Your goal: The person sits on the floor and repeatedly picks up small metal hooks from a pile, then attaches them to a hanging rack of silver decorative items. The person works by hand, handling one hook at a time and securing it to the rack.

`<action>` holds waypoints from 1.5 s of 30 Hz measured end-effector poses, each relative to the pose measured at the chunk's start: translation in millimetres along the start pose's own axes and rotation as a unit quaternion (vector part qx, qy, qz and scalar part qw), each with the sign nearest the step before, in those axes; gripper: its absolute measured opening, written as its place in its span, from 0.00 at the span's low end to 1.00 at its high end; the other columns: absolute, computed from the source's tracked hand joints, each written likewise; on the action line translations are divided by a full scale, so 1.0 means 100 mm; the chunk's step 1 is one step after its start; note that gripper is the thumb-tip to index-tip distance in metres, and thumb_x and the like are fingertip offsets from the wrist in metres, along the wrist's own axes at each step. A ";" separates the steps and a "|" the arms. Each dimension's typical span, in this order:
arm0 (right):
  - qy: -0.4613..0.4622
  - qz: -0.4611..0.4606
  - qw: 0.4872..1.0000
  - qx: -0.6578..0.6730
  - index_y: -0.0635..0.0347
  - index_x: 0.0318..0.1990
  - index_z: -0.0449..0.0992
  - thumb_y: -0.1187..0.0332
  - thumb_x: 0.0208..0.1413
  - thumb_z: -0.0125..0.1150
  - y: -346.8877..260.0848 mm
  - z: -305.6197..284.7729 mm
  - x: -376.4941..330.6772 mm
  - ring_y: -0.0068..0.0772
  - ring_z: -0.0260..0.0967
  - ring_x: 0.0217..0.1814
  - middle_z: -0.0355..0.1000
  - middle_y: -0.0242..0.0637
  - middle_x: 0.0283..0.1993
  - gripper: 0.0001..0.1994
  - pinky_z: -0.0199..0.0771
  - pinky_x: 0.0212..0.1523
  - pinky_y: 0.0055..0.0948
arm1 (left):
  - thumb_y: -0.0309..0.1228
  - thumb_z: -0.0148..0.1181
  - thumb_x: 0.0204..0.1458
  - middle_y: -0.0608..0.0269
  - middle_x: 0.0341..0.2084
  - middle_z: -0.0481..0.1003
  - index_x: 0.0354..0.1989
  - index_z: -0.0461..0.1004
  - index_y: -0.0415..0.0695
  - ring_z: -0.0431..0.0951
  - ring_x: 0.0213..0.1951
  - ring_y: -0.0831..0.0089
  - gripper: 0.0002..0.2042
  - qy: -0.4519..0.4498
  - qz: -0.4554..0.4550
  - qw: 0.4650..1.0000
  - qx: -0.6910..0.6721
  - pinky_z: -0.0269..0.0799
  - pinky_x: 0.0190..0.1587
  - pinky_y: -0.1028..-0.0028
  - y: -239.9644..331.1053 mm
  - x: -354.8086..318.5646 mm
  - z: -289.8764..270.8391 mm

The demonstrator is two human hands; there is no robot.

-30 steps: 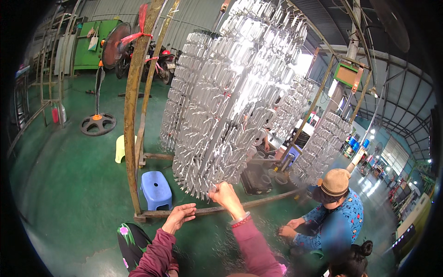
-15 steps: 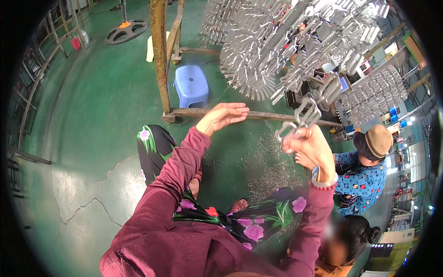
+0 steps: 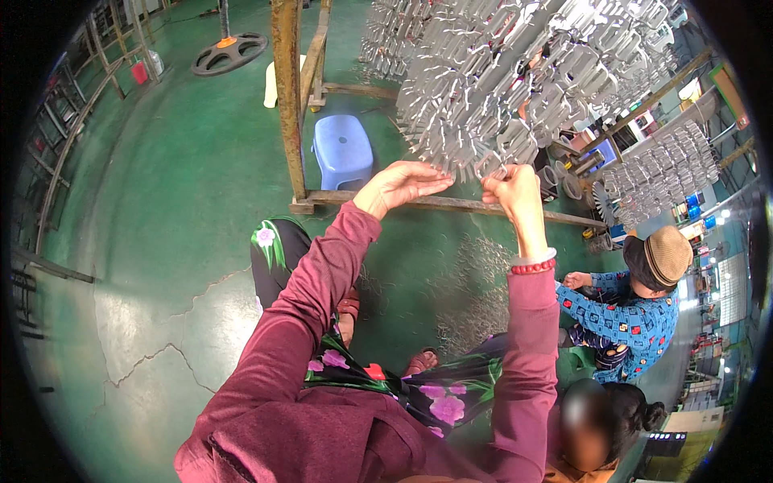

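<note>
A dense hanging cluster of silvery bent metal pieces (image 3: 459, 105) fills the upper middle. At its lower edge, my right hand (image 3: 519, 197) pinches a small looped metal piece (image 3: 488, 164) between thumb and fingers. My left hand (image 3: 403, 187) is beside it on the left, palm turned inward and fingers stretched out. Its fingertips reach the lowest hanging pieces; whether they touch them I cannot tell. Where the held piece meets the cluster is hard to make out.
A worn frame with a rusty upright post (image 3: 287, 97) and a low crossbar (image 3: 483, 207) stands before me. Behind it is a blue plastic stool (image 3: 343, 153). Thin metal scraps (image 3: 475, 298) litter the green floor. Two people sit close on my right, one in a brimmed hat (image 3: 667, 256).
My right hand has moved left and up to the cluster's lower edge, carrying looped metal. My left hand has shifted slightly right and up, fingers still stretched out.
</note>
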State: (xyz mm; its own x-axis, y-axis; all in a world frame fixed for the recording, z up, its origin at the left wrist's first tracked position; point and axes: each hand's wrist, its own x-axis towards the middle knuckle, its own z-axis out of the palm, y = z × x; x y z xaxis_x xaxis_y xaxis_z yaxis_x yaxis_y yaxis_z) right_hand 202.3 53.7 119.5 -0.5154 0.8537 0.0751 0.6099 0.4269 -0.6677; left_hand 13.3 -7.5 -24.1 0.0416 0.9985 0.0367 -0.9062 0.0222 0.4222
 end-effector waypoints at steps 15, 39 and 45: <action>-0.060 0.022 0.993 0.097 0.80 0.30 0.74 0.83 0.44 0.62 0.00 0.21 0.39 0.35 0.76 0.27 0.75 0.47 0.27 0.06 0.82 0.27 0.27 | 0.31 0.64 0.48 0.63 0.38 0.78 0.40 0.77 0.42 0.75 0.40 0.75 0.11 0.100 -0.088 0.953 0.272 0.68 0.43 0.73 0.29 0.02 0.15; -0.076 -0.016 0.992 0.099 0.76 0.45 0.70 0.86 0.41 0.61 0.10 0.18 0.38 0.34 0.75 0.30 0.74 0.46 0.37 0.19 0.80 0.26 0.26 | 0.25 0.60 0.49 0.58 0.35 0.78 0.37 0.75 0.36 0.78 0.37 0.72 0.08 0.115 -0.062 0.970 0.207 0.73 0.39 0.77 0.02 0.06 0.28; -0.072 0.002 0.989 0.128 0.75 0.46 0.68 0.88 0.41 0.60 0.05 0.15 0.34 0.36 0.74 0.31 0.73 0.46 0.37 0.21 0.80 0.26 0.26 | 0.23 0.60 0.49 0.57 0.37 0.77 0.41 0.74 0.33 0.77 0.40 0.72 0.11 0.085 -0.038 0.976 0.195 0.72 0.44 0.77 -0.05 0.11 0.20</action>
State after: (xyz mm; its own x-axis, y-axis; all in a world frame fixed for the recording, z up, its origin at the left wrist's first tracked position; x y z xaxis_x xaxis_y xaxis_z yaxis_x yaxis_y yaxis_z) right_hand 178.3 80.6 107.4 -0.6046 0.7962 -0.0213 0.4488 0.3184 -0.8350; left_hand 26.5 2.3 -8.1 0.0021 0.9893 -0.1460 -0.6723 0.1095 0.7321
